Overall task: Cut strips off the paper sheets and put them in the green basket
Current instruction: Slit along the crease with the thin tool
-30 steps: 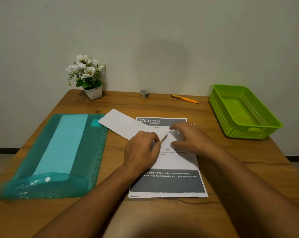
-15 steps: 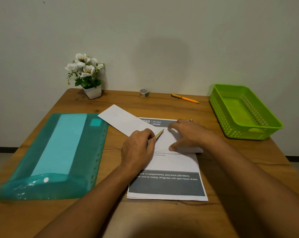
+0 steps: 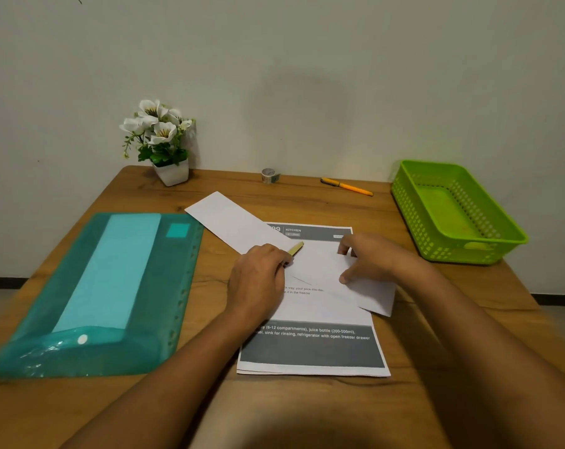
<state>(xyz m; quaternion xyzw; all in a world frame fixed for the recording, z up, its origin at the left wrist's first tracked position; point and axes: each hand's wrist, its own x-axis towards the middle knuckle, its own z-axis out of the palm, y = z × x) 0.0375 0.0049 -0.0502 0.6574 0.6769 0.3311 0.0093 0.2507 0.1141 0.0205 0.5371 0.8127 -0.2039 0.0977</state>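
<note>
A printed paper sheet (image 3: 310,348) lies on the wooden table in front of me. A long white paper strip (image 3: 224,218) lies slanted across its top half, its right end past the sheet's right edge. My right hand (image 3: 376,262) arches over that end and pinches the strip between thumb and fingertips. My left hand (image 3: 258,280) rests on the sheet's left side and grips a slim yellowish cutter (image 3: 296,248), whose tip points up and to the right over the strip. The green basket (image 3: 456,244) stands at the table's right edge, nothing visible in it.
A teal plastic folder (image 3: 89,286) covers the table's left side. Along the back wall stand a white flower pot (image 3: 172,171), a small tape roll (image 3: 268,175) and an orange pen (image 3: 347,187). Bare wood shows between the sheet and the basket.
My right hand has shifted right and nearer with the strip, swinging its right end past the sheet's edge. The left hand with the cutter has drawn slightly left.
</note>
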